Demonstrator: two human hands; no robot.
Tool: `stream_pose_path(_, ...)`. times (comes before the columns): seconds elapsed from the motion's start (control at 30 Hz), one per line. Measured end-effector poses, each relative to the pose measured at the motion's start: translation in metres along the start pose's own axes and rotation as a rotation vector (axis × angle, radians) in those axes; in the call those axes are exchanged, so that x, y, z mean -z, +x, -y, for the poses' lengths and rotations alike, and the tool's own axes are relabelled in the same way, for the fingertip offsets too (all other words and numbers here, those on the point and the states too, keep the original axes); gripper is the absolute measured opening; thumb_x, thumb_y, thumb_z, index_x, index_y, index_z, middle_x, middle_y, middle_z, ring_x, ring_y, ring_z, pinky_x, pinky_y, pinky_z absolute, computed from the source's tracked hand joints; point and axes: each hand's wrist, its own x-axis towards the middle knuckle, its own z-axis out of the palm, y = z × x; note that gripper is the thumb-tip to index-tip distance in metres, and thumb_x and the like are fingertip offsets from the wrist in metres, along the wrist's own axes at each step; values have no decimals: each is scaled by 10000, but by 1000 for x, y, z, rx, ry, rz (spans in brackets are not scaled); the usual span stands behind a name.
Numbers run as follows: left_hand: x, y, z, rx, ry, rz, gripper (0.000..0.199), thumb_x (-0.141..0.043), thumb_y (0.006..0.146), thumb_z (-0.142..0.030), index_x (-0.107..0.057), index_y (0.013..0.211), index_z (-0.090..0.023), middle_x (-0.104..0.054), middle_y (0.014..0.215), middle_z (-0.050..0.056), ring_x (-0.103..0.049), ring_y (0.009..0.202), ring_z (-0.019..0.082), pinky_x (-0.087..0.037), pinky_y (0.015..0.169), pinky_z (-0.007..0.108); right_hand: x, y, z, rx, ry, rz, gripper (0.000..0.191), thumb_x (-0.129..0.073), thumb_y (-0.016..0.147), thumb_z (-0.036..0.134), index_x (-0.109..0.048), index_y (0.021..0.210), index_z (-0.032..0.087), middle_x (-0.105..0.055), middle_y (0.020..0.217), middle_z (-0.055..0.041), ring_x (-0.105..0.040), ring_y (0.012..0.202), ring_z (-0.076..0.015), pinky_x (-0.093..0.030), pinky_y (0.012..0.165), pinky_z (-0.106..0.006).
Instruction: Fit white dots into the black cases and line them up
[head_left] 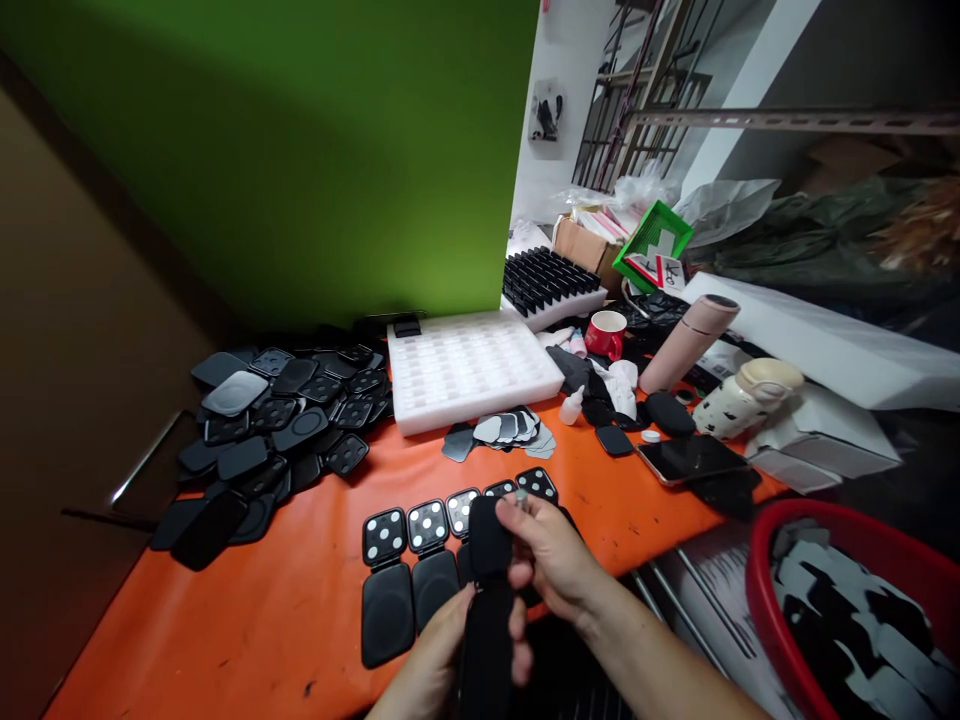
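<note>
A black hinged two-panel case (487, 540) is spread open lengthwise between my hands, near the table's front edge. My left hand (442, 640) grips it from the left, thumb by the hinge. My right hand (555, 555) is closed on its upper panel from the right, with a small grey metal tip (521, 497) showing above the thumb; the rest of that piece is hidden. Just behind and left of my hands lies a row of similar opened cases (385, 538), their upper panels bearing white dots. The held case and my hands partly cover this row.
Left, a heap of black cases (300, 420). Behind, a white foam tray (480, 375) and a pile of thin grey plates (514, 430). To the right are a dropper bottle (571, 406), red mug (606, 333), pink flask (690, 345), phone (690, 458) and red basin (761, 560).
</note>
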Motion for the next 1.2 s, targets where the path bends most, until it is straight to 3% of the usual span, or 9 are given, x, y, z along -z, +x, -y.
stream_pose_path(0.1, -4, 1, -6, -29, -101, -106, 408, -701, 682, -374, -614, 1046, -212, -594, 665, -25, -535, 484, 62, -401, 464, 150, 9, 1, -2, 54, -131, 15, 334, -649, 710, 462, -524, 775, 159, -374, 564, 71, -268, 445, -40, -189, 404, -175)
stream_pose_path(0.2, -4, 2, -18, -48, 8, -192, 477, -671, 729, -258, -519, 1181, -236, -660, 861, 20, -625, 694, 124, -458, 611, 192, 17, -5, 1, 98, -178, -65, 348, -448, 831, 517, -522, 834, 177, -345, 570, 63, -291, 457, -61, -250, 428, -184)
stream_pose_path(0.27, -2, 4, -20, -81, 106, -192, 533, -630, 763, -287, -438, 1258, -241, -645, 1031, 55, -623, 875, 192, -474, 722, 262, 17, -14, 4, 196, -411, -45, 338, -371, 877, 475, -545, 858, 185, -432, 614, 31, -405, 533, -92, -337, 512, -214)
stream_pose_path(0.4, 4, 12, -3, -268, 412, -312, 536, -574, 793, -346, -414, 1287, -213, -511, 1276, 75, -405, 1216, 247, -319, 999, 370, 3, -29, 7, 439, -1090, -3, 197, -423, 877, 327, -576, 845, 207, -573, 806, -23, -518, 775, -166, -368, 696, -278)
stream_pose_path(0.57, 11, 14, 21, -454, 893, -404, 457, -427, 874, -289, -377, 1322, -214, -340, 1408, 61, -250, 1307, 227, -178, 1076, 405, -4, -27, 0, 474, -1369, -110, 176, -375, 886, 237, -538, 836, 188, -577, 811, -40, -532, 773, -181, -365, 670, -279)
stream_pose_path(0.7, 13, 11, 25, -516, 1047, -372, 483, -376, 895, -222, -281, 1367, -245, -304, 1425, 56, -267, 1301, 215, -199, 1073, 415, -3, -27, -2, 492, -1439, -59, 201, -341, 895, 225, -525, 824, 186, -573, 789, -38, -531, 756, -175, -359, 676, -280)
stream_pose_path(0.93, 11, 10, 25, -495, 1087, -314, 502, -348, 903, -201, -215, 1387, -207, -376, 1371, 124, -367, 1245, 238, -308, 1020, 436, -2, -23, 3, 555, -1395, 2, 200, -535, 785, 358, -496, 697, 182, -536, 691, 3, -490, 667, -143, -323, 605, -248)
stream_pose_path(1.1, 10, 10, 25, -588, 1098, -296, 507, -369, 888, -163, -246, 1377, -216, -409, 1340, 121, -358, 1249, 233, -292, 1027, 424, 4, -14, -8, 536, -1126, 49, 200, -581, 724, 318, -470, 633, 177, -473, 599, 36, -433, 570, -102, -302, 528, -211)
stream_pose_path(1.2, 10, 13, 26, -532, 981, -279, 457, -404, 881, -199, -344, 1334, -199, -472, 1289, 125, -402, 1216, 249, -321, 1008, 413, 2, -15, -16, 565, -1018, 47, 210, -545, 749, 286, -477, 585, 172, -456, 571, 35, -421, 548, -93, -309, 527, -209)
